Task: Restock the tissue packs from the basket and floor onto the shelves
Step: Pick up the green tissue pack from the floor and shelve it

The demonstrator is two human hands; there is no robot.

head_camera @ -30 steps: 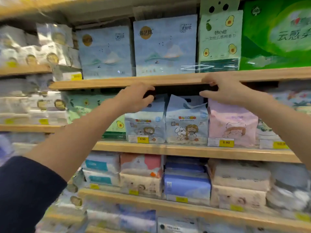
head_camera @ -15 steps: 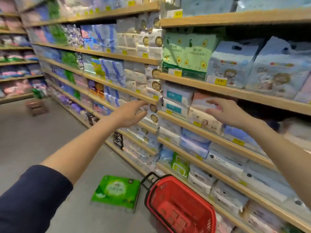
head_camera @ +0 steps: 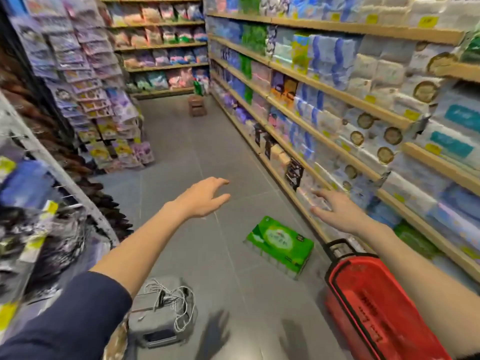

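A green tissue pack [head_camera: 279, 246] lies flat on the grey floor in the aisle. To its right stands a red shopping basket [head_camera: 374, 305] with a black handle; I see nothing inside it. My left hand [head_camera: 202, 200] hovers open above the floor, up and left of the green pack. My right hand [head_camera: 337, 211] is open too, fingers spread, beside the lower shelves and above the basket. Wooden shelves [head_camera: 335, 93] full of tissue packs run along the right.
A grey bag with white cables [head_camera: 162, 315] sits on the floor near my feet. Hanging goods racks [head_camera: 85, 81] line the left side. A small brown stool [head_camera: 197, 106] stands far down the aisle, with more shelves beyond it.
My view has swung left and down from the shelf face to the aisle floor. Both hands left the shelf edge and dropped, empty, toward the green pack and basket.
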